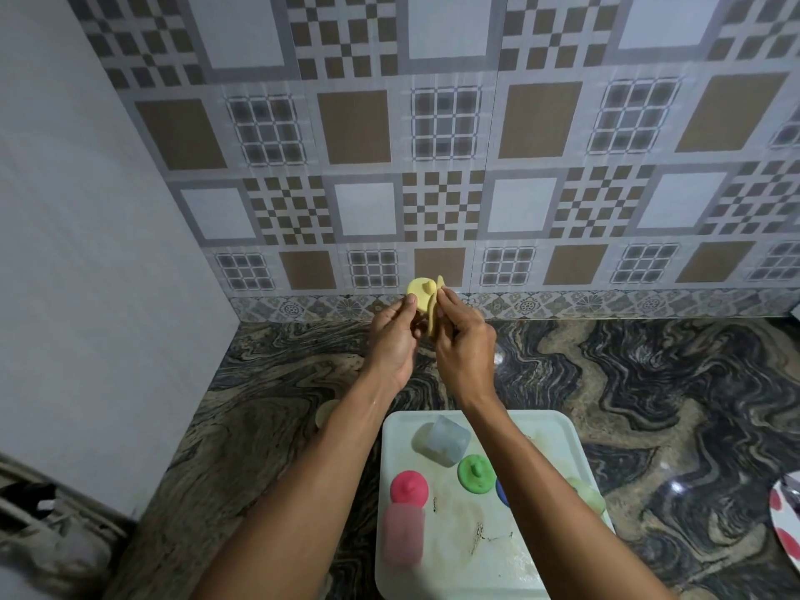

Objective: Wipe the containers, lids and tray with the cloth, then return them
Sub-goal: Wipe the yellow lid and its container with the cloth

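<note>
Beyond dark marbled surface, patterned tile wall. White tray sits near, centre-right. Left hand and right hand are raised side by side, far of tray. Left fingers curl round yellow lid; right pinches pale yellow cloth just right of lid. On tray: pink container near left, clear container on its side far left, green lid centre, pink lid just beyond pink container.
</note>
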